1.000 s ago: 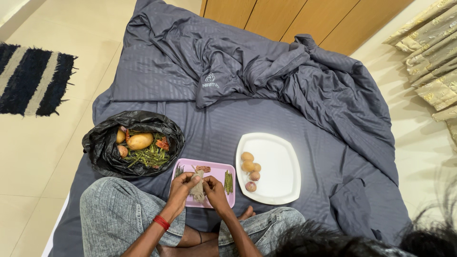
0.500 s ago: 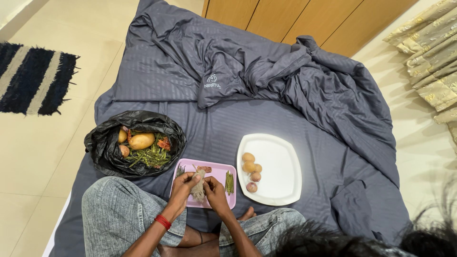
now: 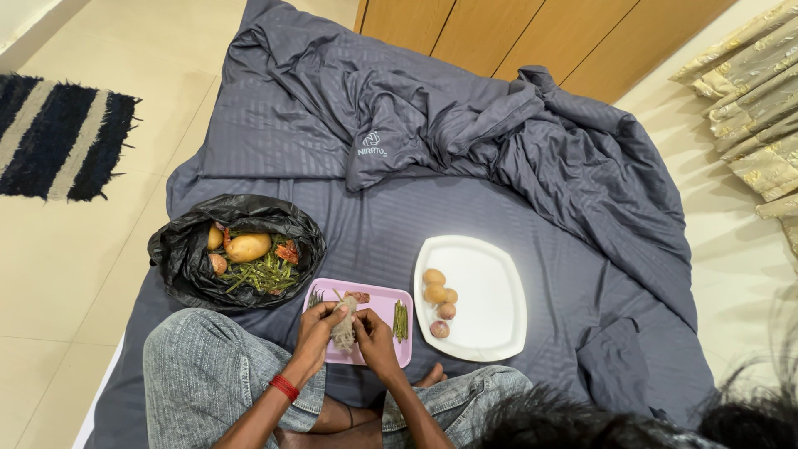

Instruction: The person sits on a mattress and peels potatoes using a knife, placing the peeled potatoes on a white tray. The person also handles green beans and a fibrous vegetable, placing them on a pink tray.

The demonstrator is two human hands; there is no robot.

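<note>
Pale lumpy root (image 3: pixel 344 326) barely shifted over last second, still pinched between left hand (image 3: pixel 318 330) and right hand (image 3: pixel 373 339), fingers curled tight round it, above pink tray (image 3: pixel 378 301). Black bag (image 3: pixel 184 249), white plate (image 3: pixel 490 291) unchanged, so peeling's probably mid-way.

Bright, even daylight fills the room, strongest toward 3 o'clock by the curtain (image 3: pixel 752 125). Shadows are soft, pooling in the folds of the grey sheet (image 3: pixel 465 141). The white plate (image 3: pixel 490 283) shows mild glare. Focus is sharp centrally; dark hair (image 3: pixel 665 424) at 5 o'clock is blurred
</note>
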